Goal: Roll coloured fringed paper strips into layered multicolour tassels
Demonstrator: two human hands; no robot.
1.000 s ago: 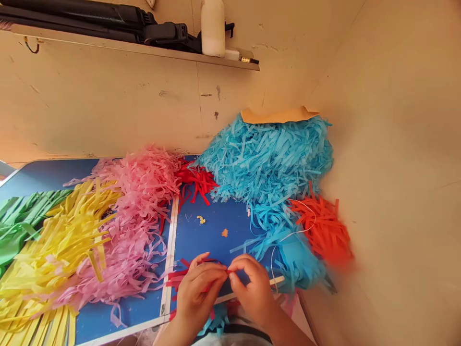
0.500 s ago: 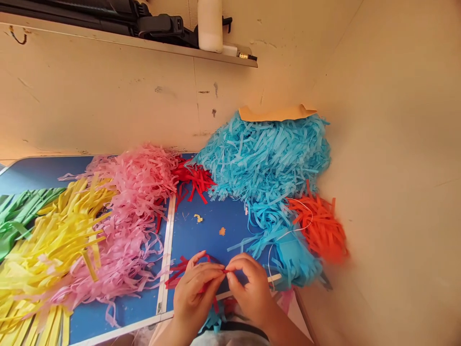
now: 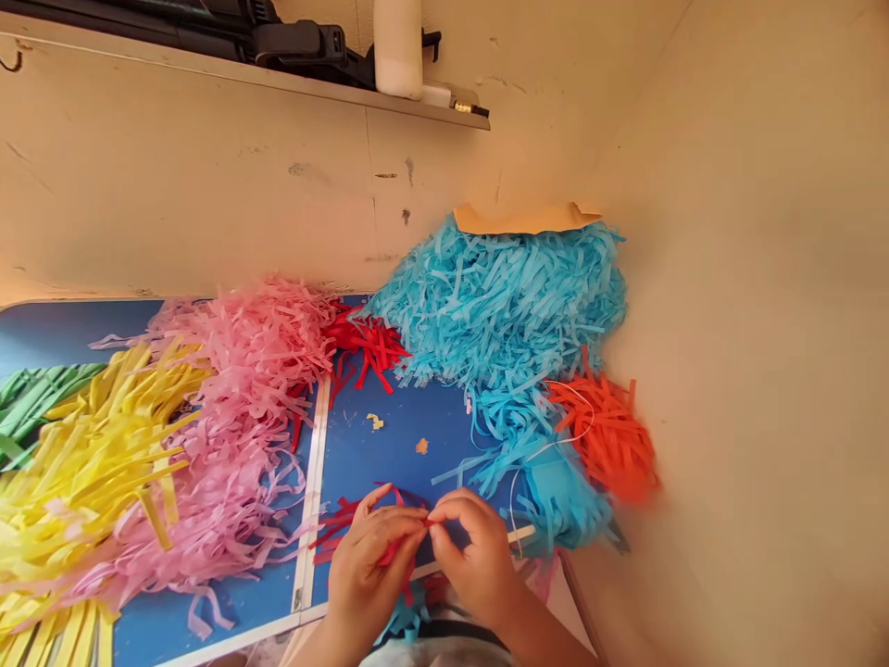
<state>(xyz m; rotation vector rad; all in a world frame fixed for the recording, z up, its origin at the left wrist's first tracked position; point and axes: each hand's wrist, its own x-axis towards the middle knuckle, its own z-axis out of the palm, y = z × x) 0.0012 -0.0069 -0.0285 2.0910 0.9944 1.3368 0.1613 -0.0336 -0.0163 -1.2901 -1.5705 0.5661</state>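
Near the table's front edge, my left hand (image 3: 371,556) and my right hand (image 3: 472,551) meet fingertip to fingertip. Both pinch a red paper tassel (image 3: 338,528), its middle gathered thin between the fingers. Cut strips of the tassel fan out to the left, behind my left hand, and some hang below it. Just beyond my right hand lies a blue paper tassel (image 3: 566,491) with a white string (image 3: 590,417) looping over it. A pale stick (image 3: 520,534) pokes out beside my right hand. Blue strips (image 3: 405,616) show at my lap.
A big heap of light blue shredded paper (image 3: 507,306) with a tan paper piece (image 3: 524,220) leans at the wall. Orange-red strips (image 3: 604,435) lie right of it. Pink (image 3: 256,343), yellow (image 3: 104,454) and green tassels (image 3: 42,408) cover the left of the blue table (image 3: 389,454). Overhead runs a shelf (image 3: 208,69).
The whole view has shifted slightly, with things sitting a little further left. My hands keep the same pinch on the red tassel, with hardly any movement of the fingers.
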